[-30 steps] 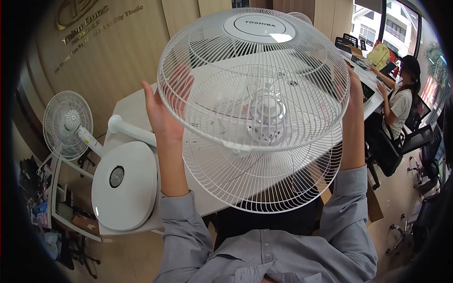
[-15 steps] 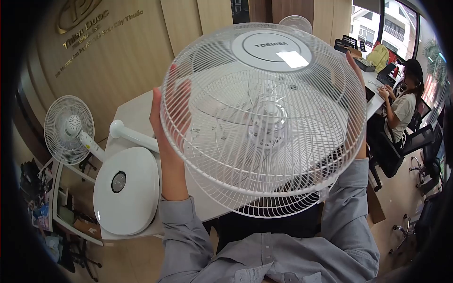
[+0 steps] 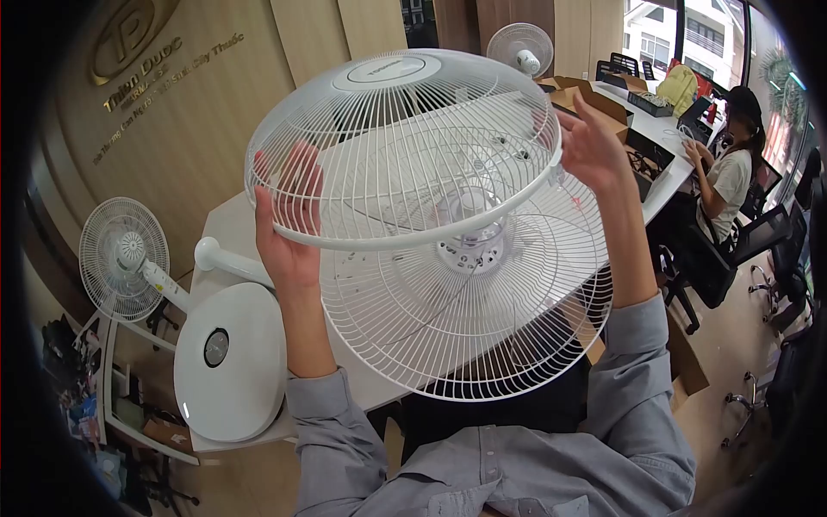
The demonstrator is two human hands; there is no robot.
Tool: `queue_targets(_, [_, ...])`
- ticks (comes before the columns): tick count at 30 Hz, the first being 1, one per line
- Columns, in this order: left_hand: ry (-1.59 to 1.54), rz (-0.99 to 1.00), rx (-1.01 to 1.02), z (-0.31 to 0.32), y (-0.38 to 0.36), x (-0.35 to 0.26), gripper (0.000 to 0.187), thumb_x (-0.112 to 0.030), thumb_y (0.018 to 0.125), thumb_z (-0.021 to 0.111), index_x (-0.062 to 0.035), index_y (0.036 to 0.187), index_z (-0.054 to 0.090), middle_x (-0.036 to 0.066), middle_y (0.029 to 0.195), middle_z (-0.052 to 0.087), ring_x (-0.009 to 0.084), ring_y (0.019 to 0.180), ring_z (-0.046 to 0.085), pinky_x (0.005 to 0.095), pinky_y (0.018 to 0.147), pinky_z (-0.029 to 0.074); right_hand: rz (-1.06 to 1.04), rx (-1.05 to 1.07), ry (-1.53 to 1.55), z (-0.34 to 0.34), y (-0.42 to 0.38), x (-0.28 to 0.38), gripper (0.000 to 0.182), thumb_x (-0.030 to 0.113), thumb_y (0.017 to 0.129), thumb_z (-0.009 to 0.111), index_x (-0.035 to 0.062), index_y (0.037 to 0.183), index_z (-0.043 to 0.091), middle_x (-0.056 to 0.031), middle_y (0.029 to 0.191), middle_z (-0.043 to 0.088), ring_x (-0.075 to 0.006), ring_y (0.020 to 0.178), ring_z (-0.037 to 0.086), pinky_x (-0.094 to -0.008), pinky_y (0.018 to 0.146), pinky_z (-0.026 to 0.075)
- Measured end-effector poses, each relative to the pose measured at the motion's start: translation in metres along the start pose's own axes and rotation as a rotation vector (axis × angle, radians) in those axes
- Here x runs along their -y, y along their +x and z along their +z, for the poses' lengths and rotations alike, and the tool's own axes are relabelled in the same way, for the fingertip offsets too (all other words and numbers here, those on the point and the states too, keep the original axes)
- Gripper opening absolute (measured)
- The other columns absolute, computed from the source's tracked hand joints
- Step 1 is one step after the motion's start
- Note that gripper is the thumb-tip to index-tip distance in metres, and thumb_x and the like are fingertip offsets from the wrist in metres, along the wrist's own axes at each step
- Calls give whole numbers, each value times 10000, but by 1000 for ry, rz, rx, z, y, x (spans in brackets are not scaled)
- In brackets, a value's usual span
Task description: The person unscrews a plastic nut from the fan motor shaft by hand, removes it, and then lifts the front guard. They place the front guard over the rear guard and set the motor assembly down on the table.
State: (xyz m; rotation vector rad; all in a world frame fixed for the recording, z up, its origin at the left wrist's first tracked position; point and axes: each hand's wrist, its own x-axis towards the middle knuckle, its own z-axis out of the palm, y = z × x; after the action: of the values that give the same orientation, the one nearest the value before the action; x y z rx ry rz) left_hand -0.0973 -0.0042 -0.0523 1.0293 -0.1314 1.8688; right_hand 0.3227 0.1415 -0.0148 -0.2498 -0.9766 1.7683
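Note:
I hold a white front fan grille [image 3: 405, 146] with a round centre cap above a white rear fan grille [image 3: 482, 319] that lies on the table. My left hand [image 3: 289, 228] grips the front grille's rim on its left side. My right hand [image 3: 590, 142] holds the rim on the right, fingers spread. The front grille is tilted, its right side raised off the rear grille. A motor hub [image 3: 469, 237] shows through the wires in the middle.
A white fan base with its pole [image 3: 228, 358] lies on the table's left end [image 3: 226, 226]. A standing fan [image 3: 121, 250] is at the left by the wall, another fan [image 3: 519, 43] at the back. A seated person [image 3: 728, 172] works at the right.
The front grille has lifted and tilted up and to the left, away from the rear grille. My right hand rose along its right rim.

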Motion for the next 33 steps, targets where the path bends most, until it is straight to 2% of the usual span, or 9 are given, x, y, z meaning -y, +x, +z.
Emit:
queue_targets(4, [432, 68, 2, 13, -9, 7, 768, -524, 1081, 546, -172, 1685, 227, 294, 1647, 388, 413, 1533, 410, 593, 1294, 319, -62, -339, 37, -9, 34, -12, 417, 300, 1146, 495, -83, 1263, 611, -209, 1168, 727, -273, 1085, 732, -410, 1033, 605])
queue_targets(7, [247, -22, 157, 5, -13, 7, 853, -628, 1054, 522, -104, 1677, 265, 210, 1670, 398, 354, 1532, 417, 573, 1306, 304, -111, -296, 98, -22, 46, 4, 326, 230, 1142, 499, -57, 1180, 649, -203, 1101, 742, -268, 967, 761, -415, 921, 661])
queue_targets(8, [320, -25, 18, 7, -13, 8, 905, -696, 1039, 481, -73, 1661, 273, 208, 1686, 368, 354, 1542, 397, 606, 1298, 306, -85, -237, 133, -26, 45, 8, 268, 172, 1132, 512, -53, 1173, 652, -196, 1034, 754, -256, 864, 775, -404, 789, 692])
queue_targets(11, [229, -94, -272, 28, -11, 11, 961, -718, 1039, 448, -41, 1662, 170, 325, 1638, 350, 423, 1560, 340, 647, 1277, 321, -138, -163, 60, -51, 52, 17, 259, 156, 1125, 523, -61, 1165, 657, -189, 978, 763, -250, 823, 783, -383, 724, 700])
queue_targets(17, [269, -12, -254, 18, 2, 6, 837, -647, 1082, 445, -5, 1608, 335, 197, 1663, 399, 350, 1531, 406, 538, 1285, 360, -90, -161, 219, -44, 26, 26, 262, 118, 1107, 551, -106, 1124, 686, -230, 959, 759, -238, 789, 789, -367, 691, 714])
queue_targets(22, [-2, -192, -232, -9, 3, -10, 749, -568, 1107, 466, 42, 1542, 461, 186, 1607, 490, 282, 1487, 474, 419, 1280, 368, -62, -154, 164, -49, 21, 37, 249, 53, 1099, 518, -121, 1205, 661, -247, 1021, 757, -256, 826, 795, -365, 706, 716])
queue_targets(25, [187, -225, -379, -13, 7, -13, 688, -508, 1113, 505, 73, 1482, 533, 167, 1528, 582, 236, 1435, 533, 370, 1256, 380, -48, -117, 165, -42, 18, 41, 250, 46, 1096, 518, -117, 1232, 648, -241, 1025, 759, -256, 854, 798, -364, 718, 716])
queue_targets(30, [251, -161, -477, -25, 6, -15, 502, -326, 1112, 576, 65, 1428, 588, 138, 1429, 666, 187, 1354, 601, 339, 1195, 432, 76, 195, 154, -67, 35, 48, 415, 282, 1107, 584, -67, 1327, 627, -239, 1180, 746, -272, 960, 795, -382, 782, 698])
queue_targets(33, [190, -83, -528, 0, -8, -11, 444, -271, 1116, 570, 60, 1412, 593, 139, 1402, 680, 189, 1363, 599, 310, 1191, 448, -109, 124, -84, -19, 6, 48, 521, 361, 1124, 538, -74, 1408, 581, -226, 1280, 721, -261, 1065, 772, -385, 898, 670])
